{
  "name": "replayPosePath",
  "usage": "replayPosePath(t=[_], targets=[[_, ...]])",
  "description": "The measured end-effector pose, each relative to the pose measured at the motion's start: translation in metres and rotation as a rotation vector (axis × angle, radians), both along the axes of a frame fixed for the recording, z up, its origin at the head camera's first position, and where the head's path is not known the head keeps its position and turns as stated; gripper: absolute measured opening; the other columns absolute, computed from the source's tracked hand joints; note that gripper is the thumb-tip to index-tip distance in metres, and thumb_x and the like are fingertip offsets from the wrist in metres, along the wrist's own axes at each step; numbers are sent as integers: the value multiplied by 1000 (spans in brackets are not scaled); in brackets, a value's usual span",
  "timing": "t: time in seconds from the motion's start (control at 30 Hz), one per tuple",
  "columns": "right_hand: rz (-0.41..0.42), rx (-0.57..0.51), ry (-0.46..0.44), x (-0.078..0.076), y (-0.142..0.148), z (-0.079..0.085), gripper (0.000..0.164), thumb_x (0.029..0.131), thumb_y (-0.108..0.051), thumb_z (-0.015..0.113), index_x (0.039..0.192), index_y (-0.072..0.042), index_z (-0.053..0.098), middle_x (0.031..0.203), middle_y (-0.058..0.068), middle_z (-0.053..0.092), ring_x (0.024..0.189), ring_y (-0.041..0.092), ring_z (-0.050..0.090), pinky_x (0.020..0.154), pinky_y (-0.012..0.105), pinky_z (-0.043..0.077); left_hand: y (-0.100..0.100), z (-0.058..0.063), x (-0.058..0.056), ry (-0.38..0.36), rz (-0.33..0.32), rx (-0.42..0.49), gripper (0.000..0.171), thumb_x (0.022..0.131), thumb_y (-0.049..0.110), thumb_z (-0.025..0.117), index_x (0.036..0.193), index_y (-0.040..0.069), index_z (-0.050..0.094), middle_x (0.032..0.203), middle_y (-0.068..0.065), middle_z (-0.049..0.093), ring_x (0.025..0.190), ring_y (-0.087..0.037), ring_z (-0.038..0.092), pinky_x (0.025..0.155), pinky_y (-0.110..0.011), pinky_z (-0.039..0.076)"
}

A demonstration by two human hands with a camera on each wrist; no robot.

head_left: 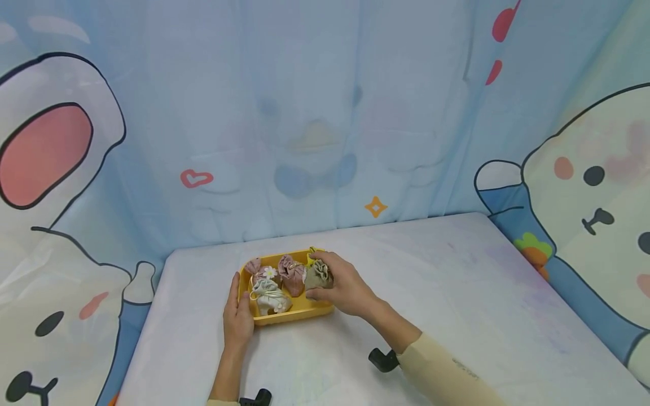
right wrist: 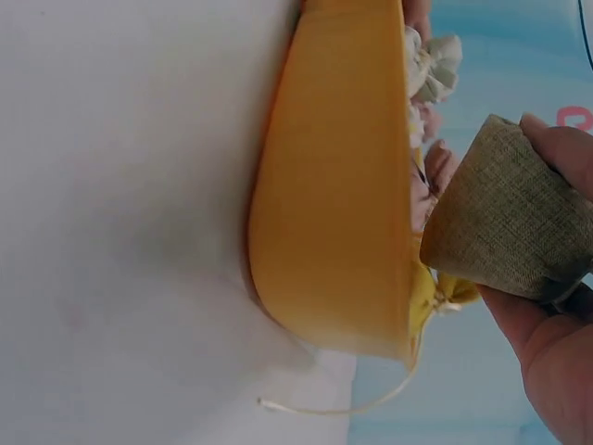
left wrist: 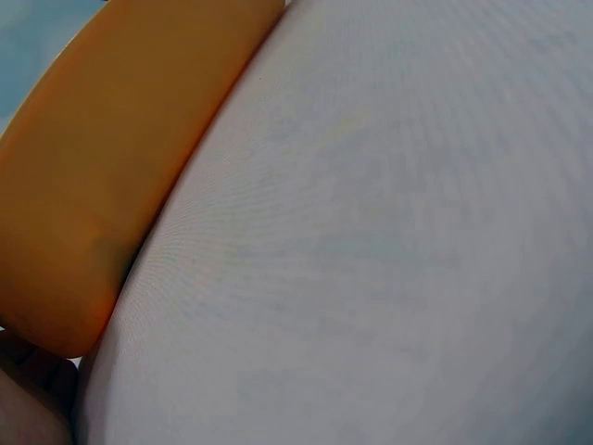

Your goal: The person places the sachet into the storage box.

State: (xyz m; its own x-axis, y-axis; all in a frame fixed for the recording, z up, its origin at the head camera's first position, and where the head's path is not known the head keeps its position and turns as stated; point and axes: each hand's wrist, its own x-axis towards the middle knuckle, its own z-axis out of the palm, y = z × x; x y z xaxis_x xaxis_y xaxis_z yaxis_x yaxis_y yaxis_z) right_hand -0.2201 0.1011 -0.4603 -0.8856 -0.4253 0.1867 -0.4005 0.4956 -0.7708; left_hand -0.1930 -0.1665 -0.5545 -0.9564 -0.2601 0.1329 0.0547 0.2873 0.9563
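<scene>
My right hand (head_left: 348, 283) pinches a small olive-green drawstring pouch (head_left: 319, 275) over the right end of a yellow plastic basket (head_left: 294, 319). In the right wrist view, the pouch (right wrist: 514, 213) is held between thumb and fingers, its woven bottom beside the basket's rim. My left hand (head_left: 237, 321) rests against the basket's left end, its fingers fairly straight along the outer wall. Inside lie a white pouch (head_left: 271, 299) at the front, a pink pouch with a white flower (head_left: 260, 272) behind it, and a dusty-pink pouch (head_left: 291, 273). A yellow pouch (right wrist: 435, 292) is partly hidden by the held one.
The basket stands on a table with a pale cloth (head_left: 431, 270). A blue cartoon-print curtain (head_left: 304, 113) hangs behind the table. A pale cord (right wrist: 371, 405) trails over the basket's rim. Black wrist-camera pieces (head_left: 383, 360) sit near both wrists.
</scene>
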Motion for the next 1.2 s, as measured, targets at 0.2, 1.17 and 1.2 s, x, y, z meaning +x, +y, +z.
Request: replayPosePath(t=[0.2,1.17,1.2], targets=[[-22,76,62,2,-15,-10,73,85,-26,88,147,-13,53,147,5,57,129,27,59,104,47,55,0,0,0,-4,-9,8,56,112,15,35,167,13,22,174,-7,22,162,-31,15,133,-52,14],[-61,192,115,1,-37,-33,66,85,-27,88,142,-15,57,133,6,64,118,23,64,98,43,58,1,0,1,4,3,-1,56,112,16,36,167,11,24,173,-11,24,161,-35,17,132,-55,15],[-60,195,116,1,-37,-33,66,85,-28,88,142,-15,57,133,6,64,118,23,64,98,43,58,1,0,1,3,1,-3,56,113,17,36,167,11,24,173,-10,24,161,-35,17,132,-55,15]])
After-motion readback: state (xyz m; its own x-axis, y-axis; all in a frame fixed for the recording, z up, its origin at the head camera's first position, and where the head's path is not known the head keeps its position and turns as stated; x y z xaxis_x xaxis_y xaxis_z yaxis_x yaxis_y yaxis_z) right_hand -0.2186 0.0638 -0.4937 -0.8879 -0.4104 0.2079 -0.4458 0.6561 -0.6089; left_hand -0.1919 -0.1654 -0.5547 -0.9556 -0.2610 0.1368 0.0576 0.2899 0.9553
